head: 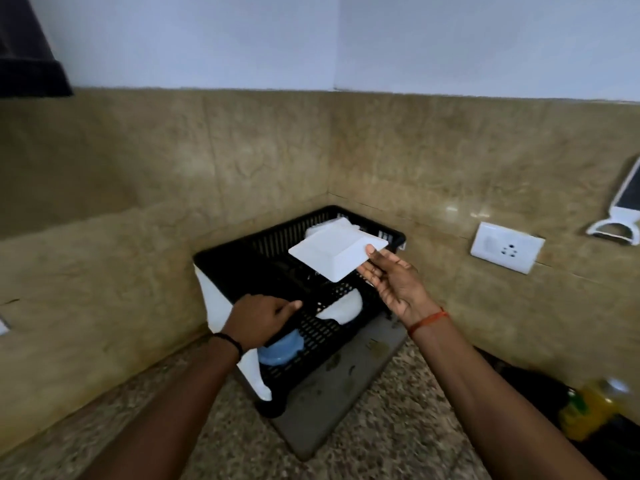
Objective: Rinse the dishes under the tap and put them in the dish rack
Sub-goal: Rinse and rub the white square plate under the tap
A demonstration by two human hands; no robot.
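My two forearms reach forward over the speckled desk (398,441). A grey drain mat (332,403) lies on it between my arms, under the dish rack.

Left hand (258,320): the fingers (287,306) curl over the near rim of the black dish rack (242,251) and grip it. A dark band sits on this wrist. Just below these fingers, a blue bowl (280,348) shows through the slotted lower tier. To the right of them, a white dish (343,308) lies in the same lower tier.

Right hand (391,282): the thumb lies on top of the corner of a white square dish (337,252) and the remaining fingers (367,275) support it from beneath, so the fingers are clamped on the dish. The dish is tilted and held above the upper tier of the rack, clear of the rim as far as I can tell. An orange thread band sits on this wrist.

Beyond the held dish, more white dishes (325,226) stand in the far part of the upper tier. The rack occupies the corner where the tan stone backsplash (138,168) turns.

To the right of my right hand, a white wall socket (507,247) is fixed to the backsplash. Further right, a white peeler-type tool (620,209) hangs on the wall. Near my right elbow a yellow bottle (588,410) stands, blurred.
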